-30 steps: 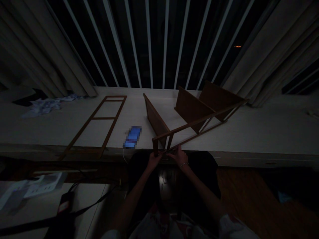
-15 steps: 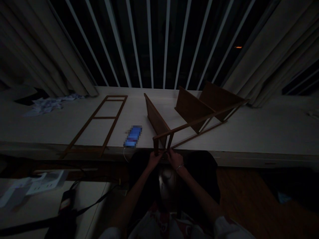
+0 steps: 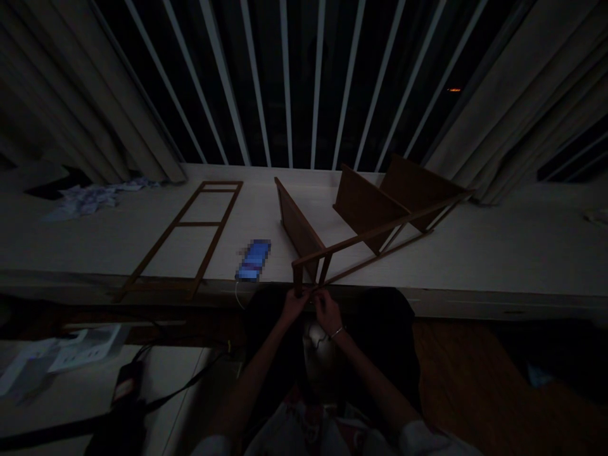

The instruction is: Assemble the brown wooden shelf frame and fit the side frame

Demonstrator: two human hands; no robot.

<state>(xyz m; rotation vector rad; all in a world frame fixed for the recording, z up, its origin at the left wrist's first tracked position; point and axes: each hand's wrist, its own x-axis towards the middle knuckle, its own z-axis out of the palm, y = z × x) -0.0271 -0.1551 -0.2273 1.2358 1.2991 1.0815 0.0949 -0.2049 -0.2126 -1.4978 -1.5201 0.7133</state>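
Observation:
A brown wooden shelf unit [image 3: 354, 240] lies on its side on the white window ledge, its three boards standing up at a slant. The near end of its frame juts past the ledge's front edge. My left hand [image 3: 295, 304] is closed around that lower end. Close beside it, my right hand [image 3: 327, 311] has its fingers pinched at the same frame end; the dark hides whatever small thing may be between them. A second wooden frame [image 3: 177, 224], ladder-like, lies flat to the left.
A lit phone [image 3: 254, 259] with a white cable rests on the window ledge [image 3: 494, 253]. Crumpled paper [image 3: 88, 199] lies at far left. Below left, a pale table [image 3: 185, 361] holds a clear plastic box [image 3: 88, 348] and a black strap. Curtains flank the barred window.
My right hand has shifted slightly left and down, with its fingers drawn closer together. My left hand and the shelf unit look unmoved.

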